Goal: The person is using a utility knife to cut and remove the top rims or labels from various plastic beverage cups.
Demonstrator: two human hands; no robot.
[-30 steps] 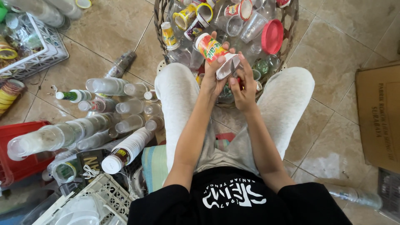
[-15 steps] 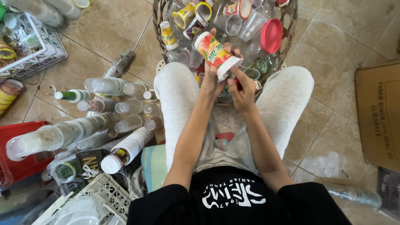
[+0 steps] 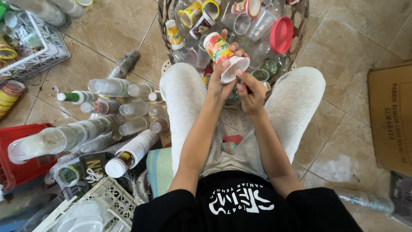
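So the printed plastic cup (image 3: 223,56) sits tilted above the knees, just in front of a wicker basket (image 3: 300,25) full of cups, left hand (image 3: 221,79) wrapped round its body in a firm grip. Right hand (image 3: 253,90) pinches at the white rim. Stacked clear cups (image 3: 64,137) lie on the tile floor (image 3: 116,25) off to the left.

Red-yellow printed cup (image 3: 221,53), pink-red lid (image 3: 281,35), grey trousers (image 3: 296,103), red crate (image 3: 19,165), possibly beige tiles (image 3: 116,25)
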